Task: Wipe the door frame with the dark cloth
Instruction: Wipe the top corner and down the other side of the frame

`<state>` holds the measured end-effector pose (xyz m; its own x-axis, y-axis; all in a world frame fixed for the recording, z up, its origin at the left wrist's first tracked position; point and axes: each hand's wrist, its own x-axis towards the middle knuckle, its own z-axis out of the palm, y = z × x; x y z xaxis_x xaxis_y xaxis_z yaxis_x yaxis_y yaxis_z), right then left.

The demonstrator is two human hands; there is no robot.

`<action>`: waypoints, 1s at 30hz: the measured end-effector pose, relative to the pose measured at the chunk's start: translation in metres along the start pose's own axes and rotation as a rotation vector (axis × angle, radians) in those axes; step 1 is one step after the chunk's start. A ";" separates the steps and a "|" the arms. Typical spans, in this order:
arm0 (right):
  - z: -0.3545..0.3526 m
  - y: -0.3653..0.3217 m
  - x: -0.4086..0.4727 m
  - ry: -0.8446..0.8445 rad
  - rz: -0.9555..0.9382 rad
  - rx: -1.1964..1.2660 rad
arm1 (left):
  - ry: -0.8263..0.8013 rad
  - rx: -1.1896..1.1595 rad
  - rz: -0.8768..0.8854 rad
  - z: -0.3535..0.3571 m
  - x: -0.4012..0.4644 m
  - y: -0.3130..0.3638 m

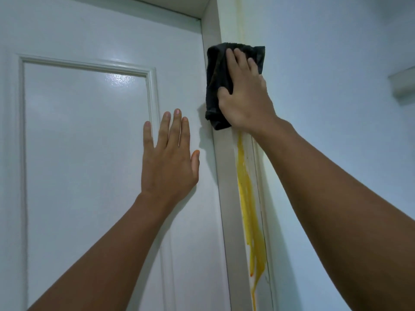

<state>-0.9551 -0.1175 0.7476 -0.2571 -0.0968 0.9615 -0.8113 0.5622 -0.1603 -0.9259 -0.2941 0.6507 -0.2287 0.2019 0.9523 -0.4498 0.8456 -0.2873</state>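
Two hands are in view, one cloth, one door, one door frame and one long yellow streak.

The right hand (pixel 243 95) lies flat on the dark cloth (pixel 219 86), fingers fairly straight and spread, thumb out to the left, pressing the cloth against the door frame (pixel 229 198); its grip is released, a flat press and not a clench. The cloth is a single folded piece, high on the right upright of the frame, not far below the top corner of the doorway. Its left part wraps over the frame's edge toward the door, and its lower end hangs just below the heel of the hand.

The left hand (pixel 168 158) rests flat on the white door (pixel 89 131), fingers straight and pointing up, grip released, holding nothing. It lies just right of the door's one raised panel and well apart from the cloth.

The yellow streak (pixel 248 209) runs down the frame from right under the cloth to the bottom edge of the view, widening lower down into several drips. A fainter yellowish trace (pixel 238 19) shows on the frame above the cloth.

At the far right edge, a pale fixture (pixel 404 83) juts from the wall (pixel 336 63); what it is cannot be told.
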 end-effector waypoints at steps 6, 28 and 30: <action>0.014 0.013 -0.040 0.058 0.012 0.003 | -0.004 0.012 0.002 0.001 -0.010 0.003; 0.013 0.016 -0.031 0.059 -0.016 0.017 | 0.004 0.004 -0.058 0.002 -0.030 0.013; 0.018 0.016 -0.052 0.080 -0.018 0.017 | 0.012 0.001 -0.062 0.003 -0.032 0.014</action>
<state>-0.9644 -0.1177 0.6914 -0.2001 -0.0403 0.9789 -0.8244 0.5469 -0.1460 -0.9270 -0.2902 0.6165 -0.1898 0.1547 0.9695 -0.4638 0.8562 -0.2275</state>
